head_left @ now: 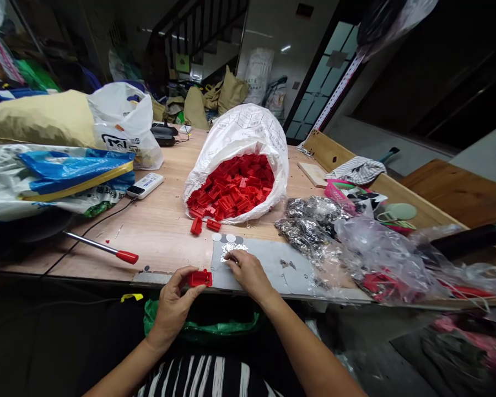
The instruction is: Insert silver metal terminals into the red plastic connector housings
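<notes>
My left hand (172, 300) grips a small red plastic case (200, 278) by its left end, at the table's front edge. The case's hollow side faces me, with a tiny metal bit visible inside. My right hand (250, 273) is over a grey mat (260, 270), thumb and fingertips pinched together at a pile of small shiny whitish pieces (228, 253). Whatever is between those fingertips is too small to make out. Behind them a white woven sack (248, 127) lies on its side, its mouth full of red plastic cases (235, 190). Two loose cases (196, 226) lie before it.
To the right are clear plastic bags (314, 218) of small metal parts and a pink basket (339, 193). On the left, a red-tipped lever (126, 256) juts over the table near a white device (146, 186) and large bags (58, 176). A green bag (219, 326) hangs below the edge.
</notes>
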`<state>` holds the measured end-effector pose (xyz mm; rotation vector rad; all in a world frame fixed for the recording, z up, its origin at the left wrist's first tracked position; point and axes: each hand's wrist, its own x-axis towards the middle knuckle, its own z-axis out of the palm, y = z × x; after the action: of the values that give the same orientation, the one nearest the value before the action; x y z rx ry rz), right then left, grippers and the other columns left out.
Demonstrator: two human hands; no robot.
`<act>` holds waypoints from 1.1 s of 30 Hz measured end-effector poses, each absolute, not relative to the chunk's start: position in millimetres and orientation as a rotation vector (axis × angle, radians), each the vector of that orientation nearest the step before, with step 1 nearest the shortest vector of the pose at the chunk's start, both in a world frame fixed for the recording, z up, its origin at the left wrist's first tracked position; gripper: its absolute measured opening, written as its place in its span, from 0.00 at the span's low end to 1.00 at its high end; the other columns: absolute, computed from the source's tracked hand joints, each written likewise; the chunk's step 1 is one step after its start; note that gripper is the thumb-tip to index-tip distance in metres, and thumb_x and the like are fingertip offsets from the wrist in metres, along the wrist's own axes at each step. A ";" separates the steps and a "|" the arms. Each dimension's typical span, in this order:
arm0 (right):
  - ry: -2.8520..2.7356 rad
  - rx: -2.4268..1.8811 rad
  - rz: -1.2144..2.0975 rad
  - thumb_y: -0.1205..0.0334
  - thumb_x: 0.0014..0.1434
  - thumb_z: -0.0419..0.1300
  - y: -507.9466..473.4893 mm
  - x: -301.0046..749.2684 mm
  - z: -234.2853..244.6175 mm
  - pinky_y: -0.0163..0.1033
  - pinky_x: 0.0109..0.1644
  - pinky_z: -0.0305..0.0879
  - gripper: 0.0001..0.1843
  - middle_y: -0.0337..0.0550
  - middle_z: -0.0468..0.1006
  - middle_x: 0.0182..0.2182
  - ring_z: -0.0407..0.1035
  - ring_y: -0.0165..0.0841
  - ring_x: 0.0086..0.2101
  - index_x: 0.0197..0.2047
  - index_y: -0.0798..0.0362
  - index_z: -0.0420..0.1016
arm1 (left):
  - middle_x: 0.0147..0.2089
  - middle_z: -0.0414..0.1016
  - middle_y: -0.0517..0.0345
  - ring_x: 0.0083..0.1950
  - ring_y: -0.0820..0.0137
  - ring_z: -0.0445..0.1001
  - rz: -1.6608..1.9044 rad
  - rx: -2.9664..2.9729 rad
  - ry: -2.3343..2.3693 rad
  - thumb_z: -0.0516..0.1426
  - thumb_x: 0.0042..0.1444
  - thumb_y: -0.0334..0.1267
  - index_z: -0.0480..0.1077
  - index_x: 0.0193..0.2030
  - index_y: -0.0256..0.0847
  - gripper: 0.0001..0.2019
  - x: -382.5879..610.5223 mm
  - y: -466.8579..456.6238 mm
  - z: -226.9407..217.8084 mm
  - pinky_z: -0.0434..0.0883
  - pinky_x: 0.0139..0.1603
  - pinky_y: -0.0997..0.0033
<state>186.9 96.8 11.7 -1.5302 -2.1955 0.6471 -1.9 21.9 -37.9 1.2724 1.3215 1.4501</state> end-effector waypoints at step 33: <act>-1.795 -1.213 1.215 0.63 0.59 0.54 68.3 176.2 3.9 0.33 0.32 0.58 0.04 0.35 0.69 0.27 0.62 0.28 0.27 0.33 0.52 0.68 | 0.42 0.74 0.55 0.41 0.67 0.76 1.405 1.567 1.260 0.61 0.53 0.37 0.69 0.46 0.42 0.14 13.7 26.0 -34.9 0.77 0.39 0.68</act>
<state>176.2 68.3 3.9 -1.2126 -1.7954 1.2151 13.7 26.0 -34.9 1.5668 1.2599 1.4046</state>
